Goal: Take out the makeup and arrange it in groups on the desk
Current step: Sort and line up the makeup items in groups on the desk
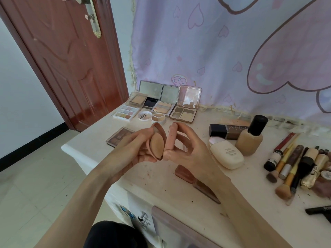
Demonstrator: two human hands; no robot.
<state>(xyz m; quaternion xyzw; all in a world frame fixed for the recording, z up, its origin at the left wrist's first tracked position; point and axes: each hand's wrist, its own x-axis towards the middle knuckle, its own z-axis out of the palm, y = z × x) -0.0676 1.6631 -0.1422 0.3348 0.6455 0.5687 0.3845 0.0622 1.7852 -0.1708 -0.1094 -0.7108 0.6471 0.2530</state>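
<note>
Pink plastic is what both hands are busy with: the left hand (136, 147) cradles the open half of a sponge case (157, 140) with the tan makeup sponge (157, 147) seated in it, fingers curled round its back, while the right hand (186, 149) pinches the other pink case half (170, 138) by its edges, just beside the first. To do this well, I would line the two rims up squarely before pressing, keep the sponge tucked inside the lip, then set the closed case on a bare patch of the desk (161, 179) at about 6 o'clock of the palettes.

Under the right wrist a flat pink item (184, 173) is half covered, and I cannot tell what it is. At 3 o'clock lie foundation bottles (249, 140) and a heap of brushes (290, 169), cut off by the frame edge. At 12 o'clock the open palettes (161, 106) stand against the wall; their shades are too small to name.
</note>
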